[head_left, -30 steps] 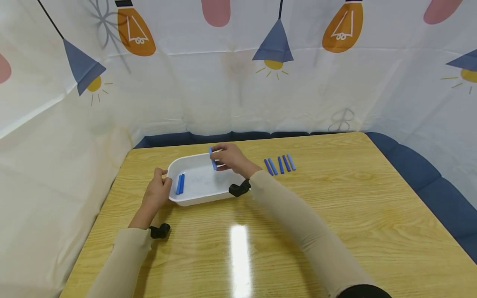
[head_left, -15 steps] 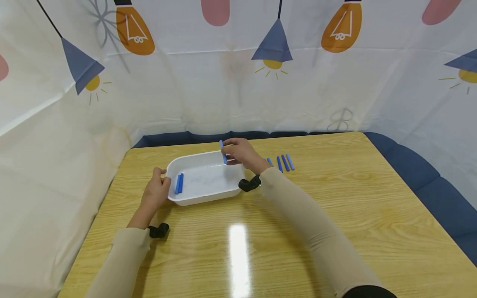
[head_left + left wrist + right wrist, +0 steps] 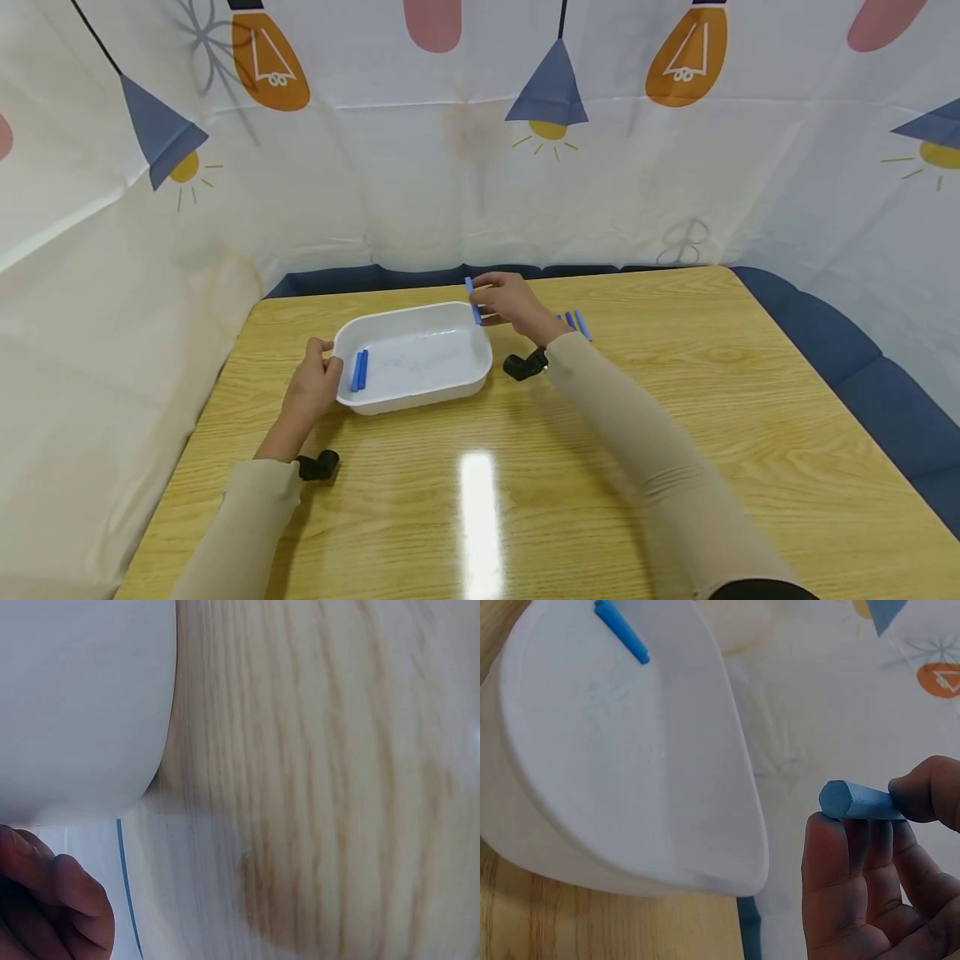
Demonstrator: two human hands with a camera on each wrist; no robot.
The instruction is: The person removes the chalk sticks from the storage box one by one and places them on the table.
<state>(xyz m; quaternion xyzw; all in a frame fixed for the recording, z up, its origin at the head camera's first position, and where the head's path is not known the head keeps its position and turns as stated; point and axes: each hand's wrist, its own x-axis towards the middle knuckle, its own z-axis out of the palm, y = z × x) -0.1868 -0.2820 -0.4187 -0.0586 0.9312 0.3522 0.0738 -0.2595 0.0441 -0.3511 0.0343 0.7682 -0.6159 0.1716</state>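
My right hand (image 3: 512, 302) pinches a light-blue chalk stick (image 3: 473, 302) between thumb and fingers, at the far right corner of a white plastic tray (image 3: 411, 400). In the right wrist view the round end of the chalk (image 3: 855, 801) points toward the tray (image 3: 705, 855). My left hand (image 3: 313, 383) grips the tray's left rim; the left wrist view shows its curled fingers (image 3: 82, 900) beside the white wall. Two blue chalk sticks (image 3: 360, 370) lie side by side inside the tray, near its left end.
More blue chalk sticks (image 3: 582, 325) lie on the wooden table (image 3: 675, 433) right of the tray, partly hidden behind my right hand and wrist. A printed white cloth (image 3: 420, 192) hangs past the table's far edge, with dark blue padding (image 3: 855, 350) along the right.
My right hand has carried the chalk stick rightward and slightly away, from over the tray to its far right corner. The left hand stays on the rim.
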